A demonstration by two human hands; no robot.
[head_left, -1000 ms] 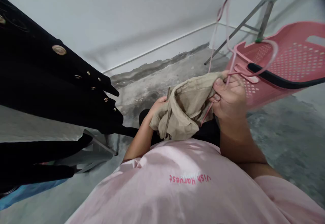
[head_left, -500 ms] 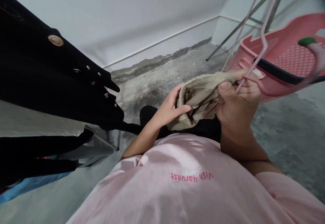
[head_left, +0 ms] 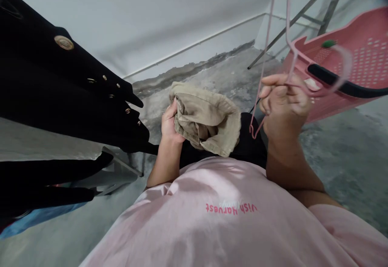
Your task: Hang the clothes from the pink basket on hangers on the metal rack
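Observation:
My left hand [head_left: 170, 123] grips a crumpled khaki garment [head_left: 209, 115] at its left edge, with the thumb on top and most fingers hidden beneath. The garment is bunched above my lap, its opening facing me; its exact kind is unclear. To the right, my right hand [head_left: 286, 103] is closed around a pink wire clothes hanger [head_left: 289, 20]. One end of the hanger bends into a small notch near the garment, apart from it. Its curved hook, green at the tip, extends right of my hand and is blurred.
A pink perforated basket [head_left: 360, 57] with a black handle [head_left: 333, 81] stands behind my right hand. Metal legs [head_left: 303, 14] rise near the wall corner. On the left hangs black clothing [head_left: 75, 85] with gold buttons, near a grey stool-like object [head_left: 118, 178].
The hanger has come away from the khaki garment. My left hand has shifted left with the garment, while my right hand, previously touching the cloth too, now holds only the hanger.

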